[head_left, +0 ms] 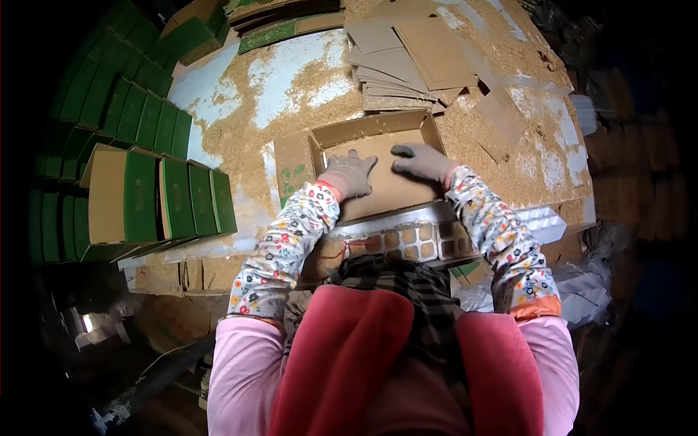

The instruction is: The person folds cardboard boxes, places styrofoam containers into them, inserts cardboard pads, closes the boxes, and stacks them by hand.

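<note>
A shallow open cardboard box [372, 128] lies in front of me on the table, with its flap [292, 156] with green print folded out to the left. A flat brown cardboard sheet [385, 198] covers most of its bottom. My left hand [350, 174], in a grey glove, rests inside the box on the left part of the sheet, fingers spread. Opposite it, my right hand [423, 162], gloved too, touches the sheet near the right wall, its fingers pointing left and apart. Neither hand grasps anything visible.
Green and brown boxes [138, 189] stand in rows at the left. Loose cardboard sheets [396, 73] lie behind the box, and flattened green cartons [291, 30] sit at the back. Sawdust [240, 109] covers much of the table. A white tray with round compartments [411, 242] is at the near edge.
</note>
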